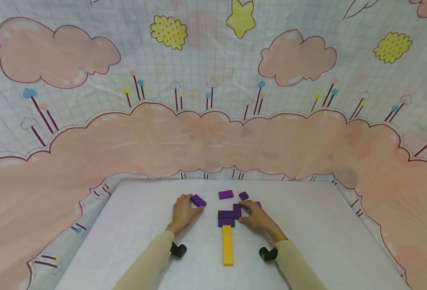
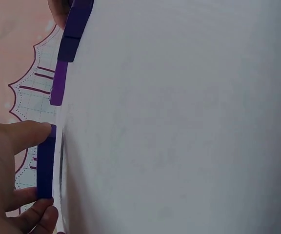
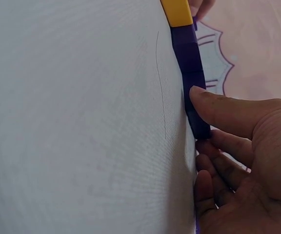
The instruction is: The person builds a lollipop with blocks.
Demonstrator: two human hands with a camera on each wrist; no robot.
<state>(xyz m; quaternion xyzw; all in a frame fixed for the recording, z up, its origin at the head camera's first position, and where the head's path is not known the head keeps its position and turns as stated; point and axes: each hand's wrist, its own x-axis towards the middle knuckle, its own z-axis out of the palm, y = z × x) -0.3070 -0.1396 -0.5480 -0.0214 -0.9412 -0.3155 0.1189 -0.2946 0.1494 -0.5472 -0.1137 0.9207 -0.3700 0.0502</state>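
Note:
My left hand [image 1: 183, 212] pinches a purple rectangular block [image 1: 199, 200] by its two ends, thumb at one and fingers at the other. In the left wrist view that block [image 2: 46, 165] is close over the white surface. My right hand [image 1: 260, 219] grips another purple block [image 1: 237, 211] by its ends, lengthwise away from me. It sits against the right side of two purple blocks [image 1: 226, 218] laid edge to edge. Below these, a long yellow block [image 1: 227, 245] points toward me, its far end against the nearer purple block.
A brighter purple block [image 1: 226, 195] and a small dark purple block [image 1: 243, 195] lie farther back on the white table [image 1: 133, 241]. Another purple block [image 1: 258, 204] is partly hidden behind my right hand. A patterned cloth [image 1: 213, 141] hangs behind the table.

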